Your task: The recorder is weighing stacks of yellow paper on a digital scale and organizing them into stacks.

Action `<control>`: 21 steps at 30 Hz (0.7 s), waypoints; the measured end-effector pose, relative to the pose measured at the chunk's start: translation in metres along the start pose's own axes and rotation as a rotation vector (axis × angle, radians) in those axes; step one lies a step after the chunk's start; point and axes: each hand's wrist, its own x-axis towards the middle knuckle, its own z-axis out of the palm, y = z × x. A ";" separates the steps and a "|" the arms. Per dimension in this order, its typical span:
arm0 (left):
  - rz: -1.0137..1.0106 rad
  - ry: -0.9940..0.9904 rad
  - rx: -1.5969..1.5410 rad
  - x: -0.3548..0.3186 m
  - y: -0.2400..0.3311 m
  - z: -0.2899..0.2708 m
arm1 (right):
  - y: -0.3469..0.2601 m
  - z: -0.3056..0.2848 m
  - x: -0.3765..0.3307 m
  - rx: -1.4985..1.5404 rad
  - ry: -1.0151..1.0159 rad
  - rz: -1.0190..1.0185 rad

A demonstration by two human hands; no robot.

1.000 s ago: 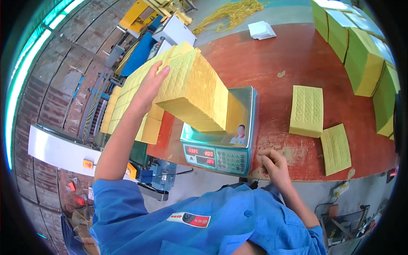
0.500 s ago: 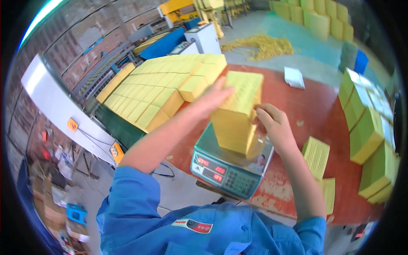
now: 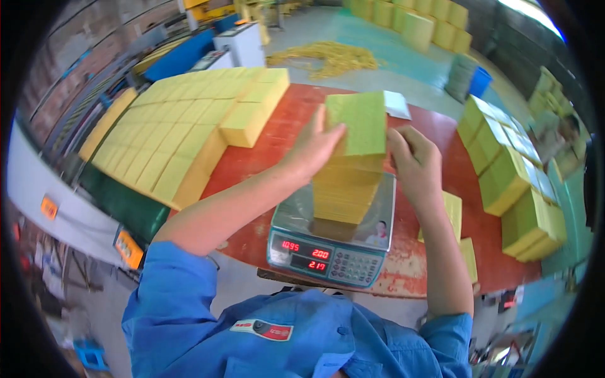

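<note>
A tall stack of yellow paper is held upright over the pan of a digital scale with red lit figures. My left hand grips its left side, the thumb near the top edge and the other fingers partly hidden behind. At the upper right edge, my right hand pinches the stack with curled fingers. A dark band shows beneath the stack on the shiny pan; whether its bottom still touches the pan, I cannot tell.
Rows of yellow paper blocks fill the left side. More stacks with white sheets on top line the right edge of the red table. Loose yellow blocks lie by my right forearm, and a white packet lies behind the stack.
The scale's red figures have changed. Both hands stay on the stack, my right hand now higher along its edge. The whole view has shifted, bringing a person at the far right into sight.
</note>
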 end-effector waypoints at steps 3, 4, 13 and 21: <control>0.125 -0.030 -0.111 0.015 -0.028 -0.003 | -0.014 0.001 0.010 -0.054 -0.006 -0.003; 0.173 -0.112 -0.184 0.014 -0.026 -0.004 | -0.020 0.002 0.013 -0.067 -0.008 0.017; 0.551 0.297 0.304 -0.003 0.017 -0.008 | -0.014 0.004 -0.024 0.213 0.178 -0.207; 0.966 0.158 0.290 -0.043 0.079 0.078 | 0.052 -0.075 -0.108 0.356 0.251 -0.280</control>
